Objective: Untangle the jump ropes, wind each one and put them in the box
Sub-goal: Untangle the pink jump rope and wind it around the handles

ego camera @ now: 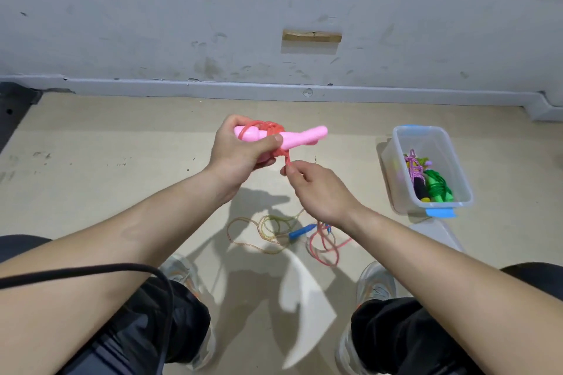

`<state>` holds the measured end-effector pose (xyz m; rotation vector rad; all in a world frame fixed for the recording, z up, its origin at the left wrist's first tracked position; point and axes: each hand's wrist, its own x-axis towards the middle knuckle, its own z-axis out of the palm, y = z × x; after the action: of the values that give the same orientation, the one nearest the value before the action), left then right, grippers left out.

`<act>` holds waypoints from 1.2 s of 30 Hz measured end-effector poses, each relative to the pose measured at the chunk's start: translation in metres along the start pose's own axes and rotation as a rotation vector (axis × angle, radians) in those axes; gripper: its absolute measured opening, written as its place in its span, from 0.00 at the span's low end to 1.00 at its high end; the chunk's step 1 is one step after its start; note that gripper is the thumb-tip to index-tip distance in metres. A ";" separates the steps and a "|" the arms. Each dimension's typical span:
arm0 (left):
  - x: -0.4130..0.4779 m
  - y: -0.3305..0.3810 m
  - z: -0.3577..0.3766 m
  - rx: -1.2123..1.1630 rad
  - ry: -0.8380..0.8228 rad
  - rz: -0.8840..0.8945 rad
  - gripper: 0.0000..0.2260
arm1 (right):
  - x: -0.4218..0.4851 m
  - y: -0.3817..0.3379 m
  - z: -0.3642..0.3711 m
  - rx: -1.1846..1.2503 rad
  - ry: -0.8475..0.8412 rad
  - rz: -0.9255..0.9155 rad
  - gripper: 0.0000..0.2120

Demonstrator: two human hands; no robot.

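Bright overhead light — hard shadows on the floor, wide-angle edge warping.

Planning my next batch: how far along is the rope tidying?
Done: a green rope and a purple rope lie wound in the box. In hand: left hand grips the pink rope's handles, right hand pinches its cord. Left: the blue-handled rope, loose on the floor.

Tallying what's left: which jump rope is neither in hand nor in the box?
The blue-handled rope, lying loose on the floor. The pink rope is gripped by the left hand; the purple rope and green rope sit in the box.
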<state>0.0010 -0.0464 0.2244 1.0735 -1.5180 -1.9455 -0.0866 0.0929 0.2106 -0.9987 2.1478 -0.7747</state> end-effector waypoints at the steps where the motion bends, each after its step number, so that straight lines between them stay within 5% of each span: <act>1: 0.001 -0.002 0.000 0.089 0.004 0.071 0.19 | 0.000 -0.003 -0.004 -0.143 -0.021 -0.030 0.13; 6: 0.003 -0.017 0.000 0.504 -0.005 0.327 0.19 | 0.004 -0.007 -0.022 -0.361 -0.005 -0.151 0.14; 10: 0.004 -0.035 0.000 0.552 -0.148 0.356 0.19 | 0.002 -0.009 -0.029 -0.366 0.030 -0.182 0.09; 16: 0.006 -0.025 -0.002 0.574 -0.350 0.277 0.19 | 0.011 -0.006 -0.060 -0.296 -0.025 -0.322 0.03; 20: 0.000 -0.015 -0.001 0.499 -0.635 0.140 0.19 | 0.015 -0.005 -0.074 -0.337 -0.072 -0.355 0.16; 28: -0.005 0.022 -0.003 0.042 -0.583 -0.087 0.18 | 0.026 0.013 -0.076 0.505 -0.077 -0.201 0.14; 32: -0.009 0.021 0.001 -0.233 -0.525 -0.190 0.16 | 0.023 0.007 -0.052 0.779 -0.069 0.008 0.14; 36: -0.005 0.023 0.007 -0.433 -0.347 -0.196 0.25 | 0.018 0.007 -0.032 0.948 -0.033 0.114 0.14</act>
<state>-0.0040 -0.0449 0.2480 0.7449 -1.0915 -2.5499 -0.1231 0.0897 0.2198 -0.3686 1.4767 -1.4865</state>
